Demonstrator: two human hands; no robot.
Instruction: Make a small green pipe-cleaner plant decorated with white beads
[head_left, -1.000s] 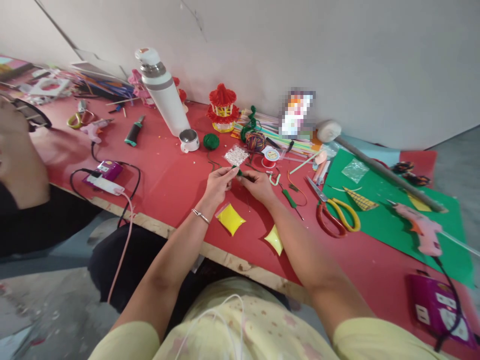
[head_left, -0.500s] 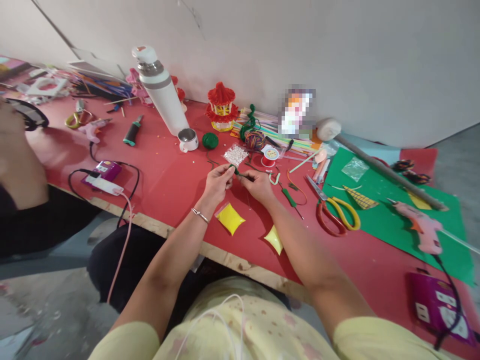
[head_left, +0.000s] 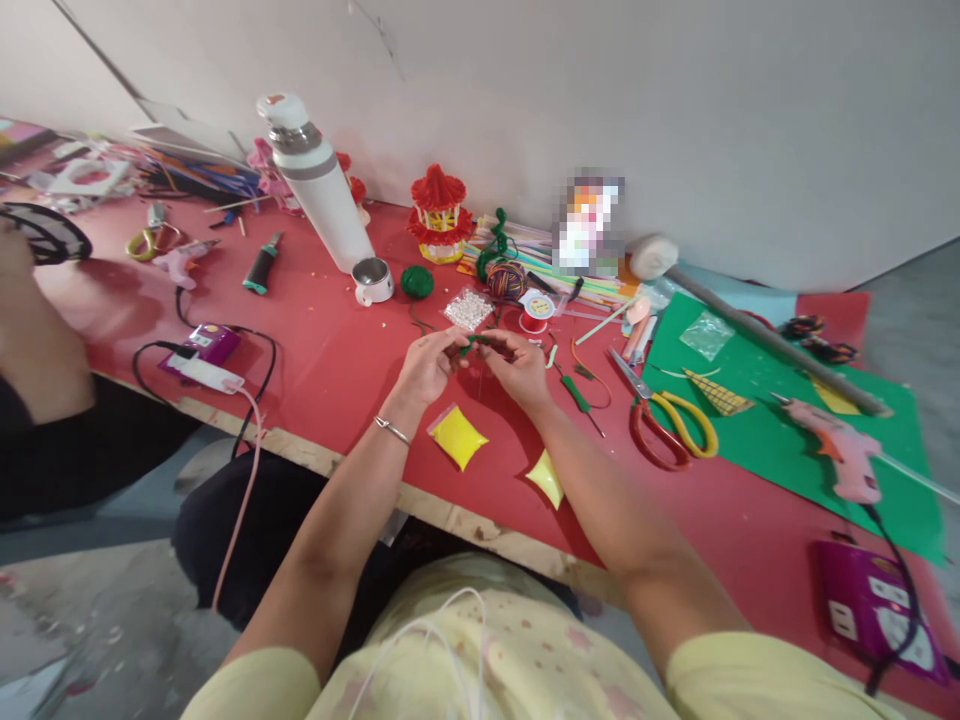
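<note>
Between my two hands is a small dark green piece, apparently yarn work (head_left: 469, 346), partly hidden by the fingers. My left hand (head_left: 430, 368) pinches it from the left, and my right hand (head_left: 519, 370) has its fingertips closed at its right end. A thin strand hangs below it. Just behind lie a bag of white beads (head_left: 467, 309) and a ball of green yarn (head_left: 416, 282). Nearer me are a bright yellow packet (head_left: 458, 438) and a pale yellow packet (head_left: 547, 479). A green-handled hook tool (head_left: 577, 394) rests to the right of my right hand.
A white flask (head_left: 321, 190) and its cup (head_left: 373, 281) stand behind left. Scissors (head_left: 670, 425), a pink glue gun (head_left: 838, 445) and a purple power strip (head_left: 874, 605) lie right. A red paper pagoda (head_left: 439, 215) stands behind. Another person's arm (head_left: 41, 330) is far left.
My fingers have shifted around the green piece, and my hands are closer together. The right fingers are more raised and curled. The whole view has moved slightly.
</note>
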